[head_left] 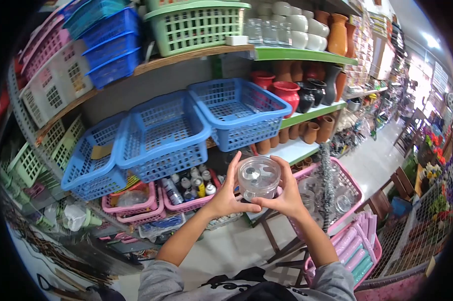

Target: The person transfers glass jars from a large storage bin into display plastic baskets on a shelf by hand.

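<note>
A small clear round jar (259, 176) with a see-through lid and a dark spot at the lid's centre is held up in front of me. My left hand (229, 194) grips its left side, thumb low on the front. On the other side my right hand (287, 192) is wrapped round it, its thumb close to the left one. Behind the jar stand blue plastic baskets (246, 131) on a shelf. To the right, a pink basket (354, 183) holds several clear glass pieces (342, 204).
Spray cans (199, 188) fill a pink basket under the blue ones. Red and black vases (286, 94) line the right shelves, with a green basket (196, 27) above. Silver tinsel (327, 185) hangs beside my right forearm. Wrapped rolls (354, 246) lie at lower right.
</note>
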`<state>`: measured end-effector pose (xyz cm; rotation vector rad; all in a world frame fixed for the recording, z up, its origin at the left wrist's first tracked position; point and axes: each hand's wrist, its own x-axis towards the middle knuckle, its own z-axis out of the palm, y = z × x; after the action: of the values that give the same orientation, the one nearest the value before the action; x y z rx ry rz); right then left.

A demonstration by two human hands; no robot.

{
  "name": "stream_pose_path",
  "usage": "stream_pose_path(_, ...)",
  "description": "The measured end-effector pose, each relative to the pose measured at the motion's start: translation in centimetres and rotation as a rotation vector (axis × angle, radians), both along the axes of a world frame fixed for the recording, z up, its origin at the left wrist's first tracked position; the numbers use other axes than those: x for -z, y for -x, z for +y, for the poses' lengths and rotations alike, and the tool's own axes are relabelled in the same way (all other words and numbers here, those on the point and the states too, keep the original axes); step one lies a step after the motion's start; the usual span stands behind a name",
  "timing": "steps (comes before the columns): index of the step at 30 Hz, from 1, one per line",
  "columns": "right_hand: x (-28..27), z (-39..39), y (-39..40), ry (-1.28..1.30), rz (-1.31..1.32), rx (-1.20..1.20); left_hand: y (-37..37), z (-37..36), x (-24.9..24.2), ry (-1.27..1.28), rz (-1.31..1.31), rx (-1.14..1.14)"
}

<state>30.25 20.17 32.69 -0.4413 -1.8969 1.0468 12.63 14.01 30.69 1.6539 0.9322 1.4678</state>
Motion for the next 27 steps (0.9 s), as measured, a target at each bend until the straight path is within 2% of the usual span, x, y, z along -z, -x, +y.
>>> stream_pose_path(3,-0.3,-1.9,3.6,0.041,-0.001,-0.097,2.9,-4.1,-1.7,-0.006,0.156,-0.123)
stream_pose_path(10,-2.4,-7.2,11.4,0.002,-0.031,-0.238,9.1,-12.2,-4.4,0.053,0.165,-0.317)
stream_pose_path(11,-2.4,-7.8,12.4,0.007,-0.003,-0.277,10.0,-13.0,-4.5,-0.003,0.229,-0.357)
stream_pose_path(16,-4.1,-11.1,16.8,-0.020,-0.039,-0.400,13.7,-17.6,-5.3,-0.040,0.179,-0.413)
stream_pose_path(18,-4.7,-11.9,18.6,0.016,-0.056,-0.505,14.8,-19.7,-6.3,-0.014,0.208,-0.508)
stream_pose_path(19,-5.5,-12.7,19.4,0.111,-0.053,-0.565,15.0,-20.5,-6.8,0.034,0.054,-0.469)
stream_pose_path(21,-6.7,-12.9,21.3,0.101,-0.104,-0.601,16.6,-21.7,-7.4,0.012,0.113,-0.517)
stream_pose_path(23,-8.2,-12.8,23.3,0.088,-0.147,-0.638,17.8,-22.6,-8.4,-0.002,0.176,-0.566)
stream_pose_path(27,-10.8,-11.8,27.9,-0.168,-0.214,-0.660,21.0,-23.0,-10.3,0.005,0.240,-0.662)
